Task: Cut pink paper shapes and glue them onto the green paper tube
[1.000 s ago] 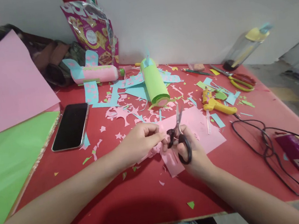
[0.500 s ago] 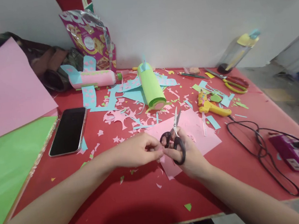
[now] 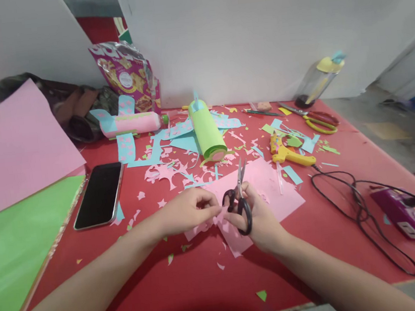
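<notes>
My right hand (image 3: 260, 218) grips a pair of black-handled scissors (image 3: 238, 198), blades pointing up and away, nearly closed. My left hand (image 3: 186, 211) is closed in a pinch on a small pink paper piece (image 3: 216, 215) right beside the scissor handles. Both hands hover over a pink sheet (image 3: 266, 183) lying on the red table (image 3: 192, 282). Pink cut-out scraps (image 3: 167, 170) lie just beyond my left hand.
A phone (image 3: 99, 194) lies left, by large green (image 3: 15, 242) and pink (image 3: 15, 147) sheets. Further back: a green paper roll (image 3: 206, 130), a pink-wrapped bottle (image 3: 129, 124), a snack bag (image 3: 127, 75). Right: yellow glue gun (image 3: 287, 150), black cable (image 3: 363, 207), purple power strip (image 3: 411, 214), red-yellow scissors (image 3: 319, 119), a bottle (image 3: 317, 80).
The view tilted upward and things slid slightly in frame. My hands stay together at the pink paper; the scissors drew a little closer to my left hand's pinch.
</notes>
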Tool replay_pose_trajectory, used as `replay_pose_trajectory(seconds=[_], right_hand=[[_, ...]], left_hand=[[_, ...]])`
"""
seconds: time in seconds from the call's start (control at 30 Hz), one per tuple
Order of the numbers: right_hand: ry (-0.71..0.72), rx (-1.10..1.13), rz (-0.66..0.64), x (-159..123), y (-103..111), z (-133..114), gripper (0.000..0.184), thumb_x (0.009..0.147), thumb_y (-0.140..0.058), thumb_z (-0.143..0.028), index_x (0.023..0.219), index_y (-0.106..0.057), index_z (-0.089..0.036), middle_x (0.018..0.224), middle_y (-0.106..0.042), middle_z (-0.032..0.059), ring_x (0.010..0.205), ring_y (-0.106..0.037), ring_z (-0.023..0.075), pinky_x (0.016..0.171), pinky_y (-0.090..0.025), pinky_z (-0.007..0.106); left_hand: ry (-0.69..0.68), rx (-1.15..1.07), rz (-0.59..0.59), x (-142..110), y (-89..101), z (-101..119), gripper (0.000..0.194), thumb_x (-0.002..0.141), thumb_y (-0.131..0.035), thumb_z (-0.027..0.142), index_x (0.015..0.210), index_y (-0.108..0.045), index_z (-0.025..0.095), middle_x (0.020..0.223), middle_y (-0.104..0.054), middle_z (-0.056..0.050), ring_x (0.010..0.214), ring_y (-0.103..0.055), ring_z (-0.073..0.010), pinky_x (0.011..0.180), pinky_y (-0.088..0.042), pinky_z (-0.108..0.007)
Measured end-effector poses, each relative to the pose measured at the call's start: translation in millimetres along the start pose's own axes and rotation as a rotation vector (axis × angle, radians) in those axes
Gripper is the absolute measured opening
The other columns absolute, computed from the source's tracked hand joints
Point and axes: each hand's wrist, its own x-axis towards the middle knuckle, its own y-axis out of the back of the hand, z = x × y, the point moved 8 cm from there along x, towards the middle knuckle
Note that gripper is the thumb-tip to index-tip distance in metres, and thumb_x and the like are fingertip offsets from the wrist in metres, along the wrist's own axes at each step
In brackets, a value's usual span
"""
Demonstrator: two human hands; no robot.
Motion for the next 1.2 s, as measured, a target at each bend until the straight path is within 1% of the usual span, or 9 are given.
replay_pose_trajectory(seconds=[0.1, 0.17, 0.4, 0.57, 0.77, 0.87, 0.97, 1.1, 1.2], right_hand=[[0.017, 0.023, 0.062, 0, 5, -1, 0.035, 0.061, -0.062, -0.009, 0.073, -0.032, -0.023, 0.070, -0.046, -0.0085, 0.047, -0.040, 0.0041, 0.041, -0.032, 0.016], [0.043, 0.033, 0.095, 0, 8, -3, 0.035, 0.060, -0.063, -0.010, 0.073, -0.032, -0.022, 0.070, -0.047, -0.0080, 0.049, -0.040, 0.0044, 0.043, -0.032, 0.017], [0.087, 0.022, 0.135, 1, 12, -4, 0.036, 0.062, -0.065, -0.012, 0.073, -0.032, -0.023, 0.071, -0.047, -0.0074, 0.055, -0.045, 0.0065, 0.050, -0.036, 0.020], [0.120, 0.030, 0.134, 0, 12, -7, 0.036, 0.062, -0.067, -0.017, 0.073, -0.032, -0.023, 0.072, -0.046, -0.0070, 0.054, -0.046, 0.0069, 0.051, -0.038, 0.022], [0.076, 0.035, 0.136, -1, 10, -6, 0.038, 0.061, -0.070, -0.021, 0.074, -0.034, -0.023, 0.070, -0.046, -0.0071, 0.055, -0.046, 0.0077, 0.049, -0.038, 0.021], [0.037, 0.071, 0.069, -1, 4, -2, 0.037, 0.063, -0.069, -0.027, 0.074, -0.034, -0.024, 0.069, -0.046, -0.0069, 0.054, -0.045, 0.0079, 0.049, -0.037, 0.021], [0.064, 0.118, -0.067, -2, -6, -2, 0.038, 0.064, -0.069, -0.037, 0.076, -0.035, -0.024, 0.072, -0.045, -0.0057, 0.060, -0.046, 0.0086, 0.058, -0.039, 0.024], [0.018, 0.106, -0.254, -7, -18, 7, 0.036, 0.069, -0.064, -0.044, 0.082, -0.036, -0.025, 0.079, -0.045, -0.0028, 0.068, -0.047, 0.0109, 0.061, -0.038, 0.026], [-0.026, 0.082, -0.347, -11, -24, 9, 0.041, 0.067, -0.063, -0.049, 0.084, -0.035, -0.025, 0.083, -0.044, -0.0011, 0.072, -0.046, 0.0117, 0.065, -0.038, 0.028]], left_hand=[[0.032, -0.061, 0.119, -1, 9.9, 0, 0.019, 0.074, -0.043, 0.027, 0.061, -0.049, 0.015, 0.059, -0.048, 0.003, 0.055, -0.043, -0.0085, 0.053, -0.034, -0.019], [0.055, -0.090, 0.147, -1, 12.1, -1, 0.019, 0.075, -0.040, 0.025, 0.064, -0.051, 0.015, 0.061, -0.048, 0.002, 0.054, -0.043, -0.0085, 0.053, -0.034, -0.020], [0.006, -0.123, -0.030, -1, -8.7, 1, 0.019, 0.078, -0.038, 0.025, 0.063, -0.048, 0.016, 0.057, -0.049, 0.003, 0.053, -0.048, -0.0096, 0.053, -0.037, -0.020], [-0.062, -0.052, 0.062, -3, -10.9, 6, 0.033, 0.083, -0.037, 0.039, 0.068, -0.055, 0.015, 0.056, -0.049, 0.003, 0.050, -0.045, -0.0085, 0.049, -0.034, -0.019], [-0.084, -0.048, 0.133, -2, -7.9, 9, 0.034, 0.083, -0.038, 0.036, 0.060, -0.052, 0.014, 0.054, -0.047, 0.003, 0.051, -0.043, -0.0082, 0.050, -0.033, -0.019], [-0.072, -0.042, 0.209, -3, 3.9, 7, 0.031, 0.080, -0.040, 0.031, 0.054, -0.044, 0.015, 0.052, -0.042, 0.004, 0.050, -0.040, -0.0079, 0.050, -0.032, -0.020], [-0.081, -0.044, 0.318, -8, 21.1, 7, 0.029, 0.078, -0.041, 0.031, 0.053, -0.042, 0.016, 0.050, -0.036, 0.005, 0.048, -0.035, -0.0075, 0.047, -0.030, -0.020], [-0.105, -0.081, 0.384, -15, 35.6, 10, 0.026, 0.079, -0.040, 0.032, 0.062, -0.051, 0.015, 0.053, -0.042, 0.004, 0.051, -0.040, -0.0087, 0.048, -0.033, -0.020], [-0.122, -0.080, 0.409, -18, 39.6, 13, 0.027, 0.079, -0.040, 0.031, 0.061, -0.050, 0.015, 0.055, -0.045, 0.003, 0.053, -0.042, -0.0090, 0.050, -0.034, -0.020]])
